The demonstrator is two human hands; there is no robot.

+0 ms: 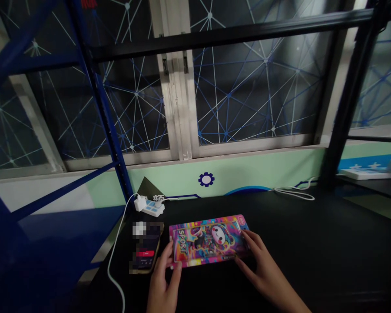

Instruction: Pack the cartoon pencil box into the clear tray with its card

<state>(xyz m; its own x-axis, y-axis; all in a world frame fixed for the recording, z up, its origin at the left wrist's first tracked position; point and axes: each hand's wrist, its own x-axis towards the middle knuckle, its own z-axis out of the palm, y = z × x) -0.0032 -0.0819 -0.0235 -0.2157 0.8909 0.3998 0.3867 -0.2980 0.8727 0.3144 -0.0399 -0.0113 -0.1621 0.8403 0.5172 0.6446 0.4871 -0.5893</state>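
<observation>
The left hand grasps the left end of a flat pack, its fingers bent along the short edge and its thumb at the near left corner. The right hand grasps the opposite end, fingers laid over the right edge and thumb against the near side close to the right corner. The pack thus lies between the two hands, its middle uncovered, over the near part of the black table; whether it rests fully on the surface cannot be told.

Its long axis runs left to right, the right end slightly farther away than the left. The word "SPORT" stands at the left end, its letters running across the short side from far to near, and a round white cartoon head sits right of the middle. The pack is a thin, glossy rectangle printed in pink, purple, orange and blue, with a framed panel inside the border.

Just left of it lies a phone, its screen partly pixelated. Beyond the phone are a white plastic power strip and a charger, from which a smooth white cable curves toward the near edge. Farther back, a pale green wall bears a dark gear emblem, below windows patterned with white and blue lines.
</observation>
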